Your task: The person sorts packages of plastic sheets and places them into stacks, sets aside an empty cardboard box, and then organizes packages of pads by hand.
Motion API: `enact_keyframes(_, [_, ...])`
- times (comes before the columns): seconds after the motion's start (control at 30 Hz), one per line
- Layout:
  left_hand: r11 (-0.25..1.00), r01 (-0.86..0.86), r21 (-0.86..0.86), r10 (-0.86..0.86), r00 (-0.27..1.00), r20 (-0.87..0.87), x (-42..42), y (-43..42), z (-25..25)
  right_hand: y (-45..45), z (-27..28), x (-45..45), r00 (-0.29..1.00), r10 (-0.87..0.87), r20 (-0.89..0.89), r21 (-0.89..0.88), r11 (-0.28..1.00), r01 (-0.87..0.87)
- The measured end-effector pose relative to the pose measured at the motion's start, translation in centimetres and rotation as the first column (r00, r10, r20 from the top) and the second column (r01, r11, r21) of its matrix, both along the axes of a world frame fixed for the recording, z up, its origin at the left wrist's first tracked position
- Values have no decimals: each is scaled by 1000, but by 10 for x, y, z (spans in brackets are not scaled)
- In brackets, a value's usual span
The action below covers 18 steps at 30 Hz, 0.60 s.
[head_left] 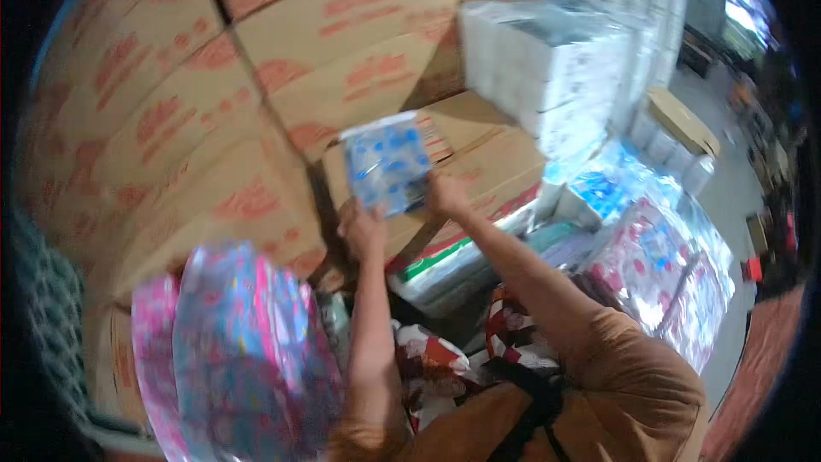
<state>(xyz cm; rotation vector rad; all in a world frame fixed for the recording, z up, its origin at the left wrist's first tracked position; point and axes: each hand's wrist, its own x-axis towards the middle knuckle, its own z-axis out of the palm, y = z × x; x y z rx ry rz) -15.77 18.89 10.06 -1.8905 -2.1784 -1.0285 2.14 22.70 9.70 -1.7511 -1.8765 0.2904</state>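
Observation:
A flat, clear-wrapped packet with blue spots (389, 158) is held out in front of me, over a brown cardboard box (487, 133). My left hand (363, 228) grips its lower left edge, fingers closed. At its lower right corner, my right hand (446, 195) is closed on the packet as well. Motion blur softens the fingers, and the packet's contents cannot be made out. Just behind it, a printed label shows on the box top.
Tall stacked cartons with red print (359, 0) wall off the left and back. White wrapped bundles (556, 60) stand on the right. A pink and blue plastic-wrapped pack (248, 351) is at lower left. Shiny pink-spotted packs (650, 265) lie at right, beside the grey floor (697, 111).

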Motion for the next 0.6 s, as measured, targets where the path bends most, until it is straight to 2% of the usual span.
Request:
enact_keyframes(0.03, [1000, -1, -10, 2, 999, 34, 1, 4, -3, -9, 9, 5, 997, 19, -69, -29, 999, -21])
enact_keyframes(0.07, [998, 40, 44, -43, 997, 60, 1, 3, -1, -16, 17, 9, 999, 34, 37, -73, 997, -32])
enact_keyframes(0.1, [998, 54, 30, -57, 990, 130, 2, 2, -1, -12, 10, 11, 999, 22, -41, -83, 996, -25])
enact_keyframes(0.13, [998, 59, 6, -59, 979, 196, 1, 1, -4, -6, 0, 11, 990, 18, -137, 26, 1000, -15])
enact_keyframes(0.2, [974, 107, 202, -118, 992, 47, -9, 14, -23, 9, -18, 6, 979, -21, -205, 112, 993, 45])
enact_keyframes(0.23, [968, 142, 208, -152, 988, 34, -1, 9, -14, 0, -11, 16, 975, -53, -217, 118, 990, 80])
enact_keyframes(0.3, [970, 233, 68, -238, 859, 454, 9, -7, 11, -23, 12, 25, 981, 30, -194, 147, 989, -1])
enact_keyframes(0.33, [977, 213, 4, -181, 817, 548, 12, -7, 14, -33, 23, 33, 978, 22, -206, 148, 989, 9])
enact_keyframes(0.37, [976, 216, -6, -180, 826, 535, 19, -13, 23, -42, 35, 48, 957, 111, -266, 180, 982, -64])
enact_keyframes(0.4, [940, 340, 2, -199, 543, 816, 31, -21, 37, -50, 43, 62, 923, 203, -328, 212, 968, -138])
enact_keyframes(0.43, [897, 438, 53, -145, 181, 973, 40, -25, 46, -52, 49, 77, 936, 193, -294, 212, 968, -133])
enact_keyframes(0.47, [826, 558, 83, -135, 53, 989, 42, -13, 42, -52, 53, 96, 949, 182, -259, 212, 969, -128])
enact_keyframes(0.5, [739, 661, 133, -106, -80, 991, 46, 1, 39, -76, 81, 115, 957, 165, -237, 176, 976, -125])
enact_keyframes(0.53, [680, 707, 194, -141, -133, 981, 64, -7, 50, -106, 113, 137, 967, 149, -208, 141, 983, -121])
enact_keyframes(0.57, [613, 746, 258, -172, -194, 966, 88, -23, 64, -118, 122, 159, 957, 207, -205, 291, 946, -143])
enact_keyframes(0.6, [623, 741, 250, -213, -147, 966, 112, -40, 78, -132, 127, 180, 947, 260, -189, 435, 886, -157])
